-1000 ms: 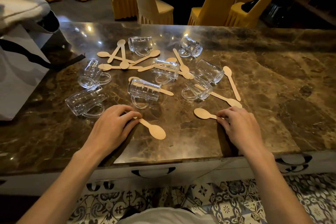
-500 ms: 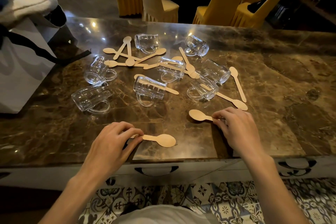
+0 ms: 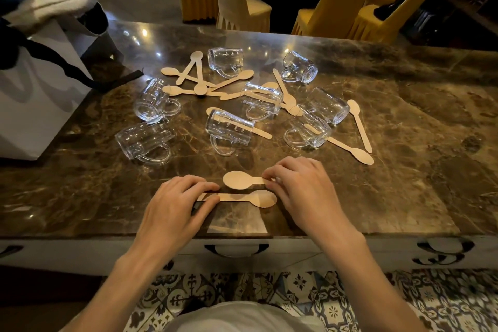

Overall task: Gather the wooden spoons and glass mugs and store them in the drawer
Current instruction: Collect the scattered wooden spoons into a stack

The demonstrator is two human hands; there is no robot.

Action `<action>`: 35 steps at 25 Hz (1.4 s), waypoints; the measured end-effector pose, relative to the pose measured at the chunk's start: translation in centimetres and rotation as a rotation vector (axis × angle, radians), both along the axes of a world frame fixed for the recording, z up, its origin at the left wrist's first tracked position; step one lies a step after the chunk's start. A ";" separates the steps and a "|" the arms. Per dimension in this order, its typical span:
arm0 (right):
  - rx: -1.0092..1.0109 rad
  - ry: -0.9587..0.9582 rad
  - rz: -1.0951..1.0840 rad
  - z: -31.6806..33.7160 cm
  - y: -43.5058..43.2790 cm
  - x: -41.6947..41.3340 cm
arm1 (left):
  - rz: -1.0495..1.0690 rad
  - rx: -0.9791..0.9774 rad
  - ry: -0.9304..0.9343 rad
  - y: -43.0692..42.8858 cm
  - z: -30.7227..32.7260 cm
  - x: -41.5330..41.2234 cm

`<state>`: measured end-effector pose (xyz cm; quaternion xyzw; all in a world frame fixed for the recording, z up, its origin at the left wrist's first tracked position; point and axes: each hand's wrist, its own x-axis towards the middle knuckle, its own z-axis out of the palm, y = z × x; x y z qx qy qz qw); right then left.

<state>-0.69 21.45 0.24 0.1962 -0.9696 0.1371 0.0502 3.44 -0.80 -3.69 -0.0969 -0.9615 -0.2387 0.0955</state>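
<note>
- left hand, lower centre of frame: grip clamped on the handle end of the near spoon, thumb and forefinger pinching it. That end is hidden under the fingers. The spoon lies flat on the counter, bowl pointing right.
- right hand: grip clamped on the far spoon, curled fingertips over its handle. Only the bowl and a stub of handle show; bowl points left.
- The two spoons lie just beside each other, roughly parallel, near the counter's front edge.
- glass mugs: eight, all on their sides mid-frame. Several lie over spoon handles, so those spoons show only in part, blurred through the glass.
- loose spoons overlap in a pile at upper centre; two more sit right of the mugs.
- Printed marks on the nearest mug: too small to read.
- drawer handle below the counter edge; the handles at far left and right are cut off.
- bag, upper left, runs out of frame.
</note>
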 end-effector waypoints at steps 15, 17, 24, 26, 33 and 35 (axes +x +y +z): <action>0.017 -0.107 0.090 -1.8 -2.2 0.8 | 0.050 0.023 -0.012 -1.7 -0.8 0.3; 0.021 -0.113 0.083 -1.8 -2.2 0.8 | 0.032 0.025 -0.018 -1.8 -0.7 0.3; -0.007 -0.082 -0.068 -0.3 -0.5 0.1 | -0.076 0.013 0.015 -3.9 2.6 -2.6; -0.010 -0.061 -0.177 0.4 1.1 -0.6 | -0.085 0.003 0.061 -4.5 4.2 -5.1; -0.031 -0.026 -0.154 2.9 1.5 -6.5 | 0.062 -0.018 0.064 -4.9 6.5 -14.2; -0.021 0.001 -0.093 3.7 0.3 -9.7 | 0.114 -0.033 0.034 -5.3 6.6 -16.9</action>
